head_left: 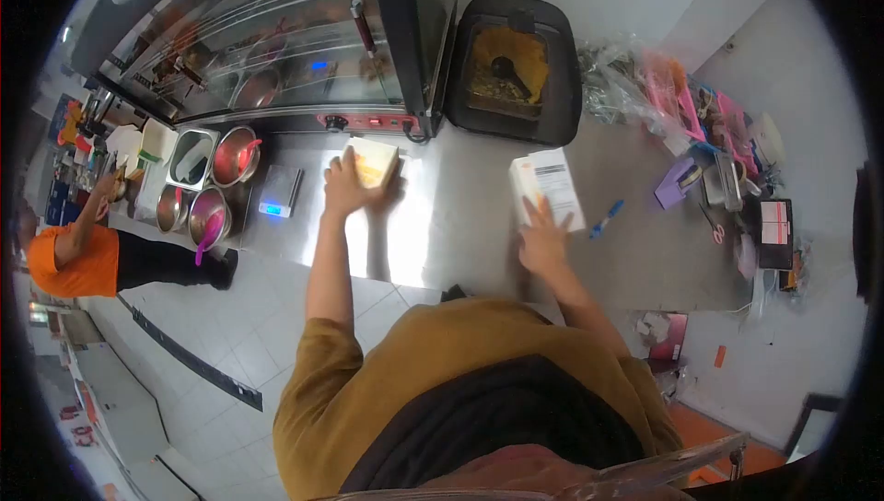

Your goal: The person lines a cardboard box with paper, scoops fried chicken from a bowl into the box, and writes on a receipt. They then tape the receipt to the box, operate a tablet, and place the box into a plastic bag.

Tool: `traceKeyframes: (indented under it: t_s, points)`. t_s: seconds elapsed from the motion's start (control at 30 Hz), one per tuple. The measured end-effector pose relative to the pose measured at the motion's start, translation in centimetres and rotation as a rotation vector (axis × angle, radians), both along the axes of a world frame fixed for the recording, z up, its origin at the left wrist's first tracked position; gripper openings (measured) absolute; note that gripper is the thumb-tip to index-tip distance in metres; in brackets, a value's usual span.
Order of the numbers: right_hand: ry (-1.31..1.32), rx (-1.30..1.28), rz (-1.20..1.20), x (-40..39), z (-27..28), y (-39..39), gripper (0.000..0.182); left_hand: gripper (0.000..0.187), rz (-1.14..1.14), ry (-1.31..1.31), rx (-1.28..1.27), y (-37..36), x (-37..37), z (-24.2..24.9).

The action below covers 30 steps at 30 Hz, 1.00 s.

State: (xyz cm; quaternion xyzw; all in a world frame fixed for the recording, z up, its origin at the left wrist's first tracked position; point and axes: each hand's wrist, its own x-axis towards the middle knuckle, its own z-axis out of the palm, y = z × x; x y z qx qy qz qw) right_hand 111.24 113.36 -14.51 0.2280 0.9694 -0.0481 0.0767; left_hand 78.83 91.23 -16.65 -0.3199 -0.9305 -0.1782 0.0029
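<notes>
On the steel table, a white box with yellow-orange print (376,162) sits before the glass cabinet. My left hand (346,192) grips its near end, fingers and thumb spanning it. Further right lies a second white carton (554,172), with a printed label on its upper face and an orange mark at one corner. My right hand (544,241) rests on the near part of this carton, its fingers spread over the face. A blue pen (607,218) lies just right of that carton.
A glass display cabinet (276,50) and a black pan with yellow food (456,100) stand at the back. A scale (280,192) and metal bowls (237,157) are left. Scissors (714,226) and a purple holder (677,182) lie right. A person in orange (83,257) stands far left.
</notes>
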Motion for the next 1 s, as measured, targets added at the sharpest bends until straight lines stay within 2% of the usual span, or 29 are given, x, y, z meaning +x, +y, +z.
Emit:
traceKeyframes:
  t_s: [0.07, 0.1, 0.13, 0.2, 0.3, 0.37, 0.4, 0.43, 0.47, 0.5, 0.57, 0.6, 0.7, 0.8, 0.9, 0.93, 1.0]
  points:
    - [0.13, -0.047, -0.102, -0.1, -0.8, 0.6, 0.023, 0.107, -0.019, -0.036, -0.029, 1.1, 4.3, 0.9]
    - [0.195, -0.071, -0.154, -0.3, -1.2, 0.8, 0.024, 0.11, -0.02, -0.152, -0.015, 1.9, 7.4, 2.4]
    - [0.274, -0.114, -0.14, -0.6, -1.5, 0.7, 0.025, 0.112, -0.061, -0.113, 0.048, 2.2, 10.0, 1.3]
    - [0.425, -0.193, -0.127, -0.9, -1.7, 1.1, 0.028, 0.112, -0.099, -0.212, 0.033, 3.3, 14.6, 1.0]
    - [0.789, -0.049, -0.201, 0.7, -1.2, 4.8, 0.032, 0.113, -0.125, -0.299, -0.078, 4.6, 18.6, 0.9]
    - [0.827, 0.082, -0.501, 3.9, 0.5, 9.4, 0.03, 0.107, -0.123, -0.307, -0.022, 4.8, 18.5, -1.6]
    - [0.945, 0.124, -0.626, 6.2, -0.1, 12.5, 0.031, 0.104, -0.116, -0.321, 0.004, 4.7, 18.5, -2.6]
    - [1.066, 0.17, -0.742, 8.7, -1.6, 16.2, 0.032, 0.091, -0.101, -0.339, 0.023, 4.7, 18.7, -2.0]
    - [1.038, 0.23, -0.934, 11.3, -3.5, 20.8, 0.033, 0.082, -0.135, -0.383, -0.072, 4.8, 18.5, -2.9]
    - [1.01, 0.283, -1.127, 13.8, -5.7, 25.3, 0.035, 0.078, -0.142, -0.401, -0.061, 4.7, 18.6, -3.5]
    - [1.059, -0.155, -1.267, 18.3, -9.6, 33.7, 0.038, 0.072, -0.127, -0.388, -0.03, 4.6, 19.1, -4.9]
    - [1.074, -0.387, -1.314, 19.8, -10.4, 36.2, 0.04, 0.069, -0.116, -0.396, 0.068, 4.6, 19.9, -4.5]
    - [1.437, -1.242, -1.605, 18.4, -6.8, 36.1, 0.043, 0.067, 0.081, -0.697, 0.175, 5.2, 21.4, -2.8]
    - [1.378, -1.231, -1.389, 17.7, -4.6, 34.5, 0.038, 0.07, 0.179, -0.714, 0.028, 6.9, 22.6, -0.7]
    - [1.767, -1.073, -1.201, 17.9, -8.7, 34.5, 0.034, 0.073, 0.253, -0.866, 0.229, 7.9, 22.5, -2.0]
    - [1.789, -0.85, -1.142, 17.8, -11.4, 34.8, 0.031, 0.078, 0.27, -0.967, 0.363, 8.4, 22.4, -2.4]
    - [1.789, -0.419, -0.996, 17.4, -16.6, 34.5, 0.026, 0.076, 0.314, -1.095, 0.568, 10.5, 22.0, -1.4]
